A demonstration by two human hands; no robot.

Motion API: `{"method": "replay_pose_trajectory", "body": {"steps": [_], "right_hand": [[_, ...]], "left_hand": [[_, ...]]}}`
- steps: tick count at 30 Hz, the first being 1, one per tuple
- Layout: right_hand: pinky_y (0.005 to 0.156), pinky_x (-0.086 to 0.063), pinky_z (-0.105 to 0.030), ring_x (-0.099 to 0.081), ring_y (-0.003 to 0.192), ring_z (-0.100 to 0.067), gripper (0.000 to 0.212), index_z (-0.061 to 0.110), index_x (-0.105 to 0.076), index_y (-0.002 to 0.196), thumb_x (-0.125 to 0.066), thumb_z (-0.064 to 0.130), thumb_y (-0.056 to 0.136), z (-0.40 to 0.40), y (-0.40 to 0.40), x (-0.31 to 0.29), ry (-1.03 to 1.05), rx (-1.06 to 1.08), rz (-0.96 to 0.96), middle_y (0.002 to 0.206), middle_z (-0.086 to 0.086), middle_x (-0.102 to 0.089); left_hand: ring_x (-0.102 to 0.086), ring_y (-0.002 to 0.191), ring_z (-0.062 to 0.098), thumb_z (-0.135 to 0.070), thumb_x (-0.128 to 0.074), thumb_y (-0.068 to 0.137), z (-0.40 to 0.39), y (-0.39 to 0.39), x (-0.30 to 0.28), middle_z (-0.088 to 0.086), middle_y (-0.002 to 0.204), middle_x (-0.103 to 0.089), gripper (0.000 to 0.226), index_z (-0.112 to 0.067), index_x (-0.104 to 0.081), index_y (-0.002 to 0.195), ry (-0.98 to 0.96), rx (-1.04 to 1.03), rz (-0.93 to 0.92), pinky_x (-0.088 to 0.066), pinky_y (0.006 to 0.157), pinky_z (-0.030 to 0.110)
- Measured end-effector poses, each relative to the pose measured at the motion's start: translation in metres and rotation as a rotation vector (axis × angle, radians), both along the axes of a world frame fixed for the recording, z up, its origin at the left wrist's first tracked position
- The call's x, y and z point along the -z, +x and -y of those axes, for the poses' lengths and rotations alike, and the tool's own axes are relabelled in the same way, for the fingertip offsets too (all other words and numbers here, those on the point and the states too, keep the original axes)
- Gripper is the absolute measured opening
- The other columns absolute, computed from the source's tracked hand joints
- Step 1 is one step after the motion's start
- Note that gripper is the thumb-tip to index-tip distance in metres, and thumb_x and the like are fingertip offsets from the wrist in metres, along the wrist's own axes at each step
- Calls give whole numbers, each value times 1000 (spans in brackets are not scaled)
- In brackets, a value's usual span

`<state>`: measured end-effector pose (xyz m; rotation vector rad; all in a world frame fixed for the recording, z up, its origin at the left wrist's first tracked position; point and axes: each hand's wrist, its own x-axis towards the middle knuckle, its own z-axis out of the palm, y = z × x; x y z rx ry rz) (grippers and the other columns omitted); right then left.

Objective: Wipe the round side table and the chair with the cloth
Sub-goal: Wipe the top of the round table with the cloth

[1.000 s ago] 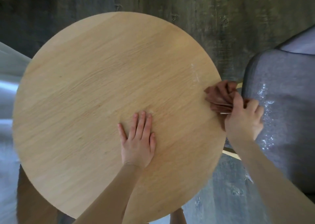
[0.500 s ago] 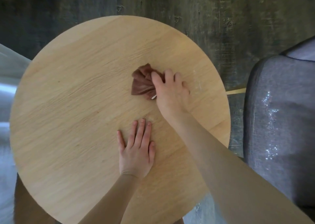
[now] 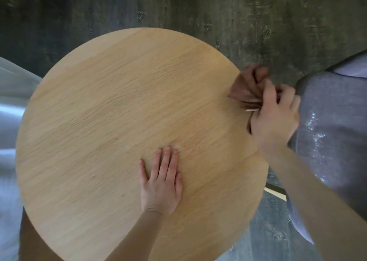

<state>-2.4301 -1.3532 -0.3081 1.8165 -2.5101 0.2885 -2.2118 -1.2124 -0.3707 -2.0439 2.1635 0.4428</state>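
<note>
Right hand (image 3: 275,116) is clenching crumpled brown cloth (image 3: 247,88) at round oak bench (image 3: 119,112) right rim, grey chair (image 3: 337,141) just right; left hand (image 3: 161,183) is pressing flat, released.

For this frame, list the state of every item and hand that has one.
Round side table: top bare, no visible debris.
Cloth: bunched, at the table's right edge, part of it past the rim.
Right hand: closed on the cloth.
Left hand: flat, palm down on the tabletop.
Chair: seat speckled with white bits.
</note>
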Motion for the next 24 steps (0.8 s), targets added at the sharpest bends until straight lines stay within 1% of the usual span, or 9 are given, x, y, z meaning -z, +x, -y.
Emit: {"method": "replay_pose_trajectory", "body": {"steps": [1,3,5,7,11,15,18,21,24], "right_hand": [[73,-48,-52,-52,98,-47,55,13,-48,124,-41,13,70,-1,23,-2,-5,-102,18,117,-28,-53],[72,-49,-48,-56,93,-44,56,14,-53,123,-57,11,68,-8,65,0,88,-282,79,113,-24,-58],[66,-51,-42,-61,86,-39,54,18,-59,117,-70,15,64,-20,82,8,149,-426,10,105,-18,-64],[67,-50,-43,-59,87,-40,50,18,-57,119,-64,14,70,-27,65,16,252,-452,-46,107,-18,-62],[66,-47,-50,-54,87,-47,47,12,-56,117,-41,6,73,-34,-1,18,234,-63,-37,106,-29,-56],[81,-41,-55,-38,111,-45,46,11,-46,126,-43,0,81,-43,-46,10,324,201,47,122,-28,-41],[76,-43,-54,-40,110,-46,50,9,-45,126,-44,0,78,-56,-37,-4,148,343,115,122,-28,-43],[63,-50,-45,-55,90,-43,57,11,-52,120,-42,14,63,-81,21,-10,42,37,88,108,-25,-57],[60,-52,-40,-60,77,-34,73,21,-54,116,-74,17,47,-122,75,2,190,-232,122,98,-14,-65]], "left_hand": [[-26,135,20,-36,-14,94,0,0,1,0,148,-34,53,-16,-26,142,-13,-3,1,-2,113,50],[-26,135,20,-35,-22,91,0,-1,1,-1,148,-28,54,-16,-25,142,-34,-2,6,-2,113,50],[-27,135,20,-34,-30,86,-1,-1,2,0,147,-28,58,-16,-27,141,-52,6,6,-3,113,50],[-28,135,20,-34,-30,86,-1,0,2,2,147,-37,58,-15,-29,141,-54,9,5,-3,113,50],[-25,136,20,-36,-19,93,0,0,1,4,147,-41,54,-15,-27,142,-33,10,8,-2,113,50],[-25,135,20,-34,-30,86,1,-1,0,5,146,-44,58,-15,-27,141,-30,7,7,-10,110,54],[-25,135,20,-34,-30,86,1,-1,0,6,145,-46,58,-15,-26,141,-35,12,11,-5,111,51],[-25,135,21,-34,-30,86,1,-1,0,6,145,-45,58,-15,-27,141,-44,10,11,0,111,49],[-24,135,22,-34,-31,85,1,-1,0,7,145,-45,59,-15,-27,141,-56,22,13,1,112,48]]}}
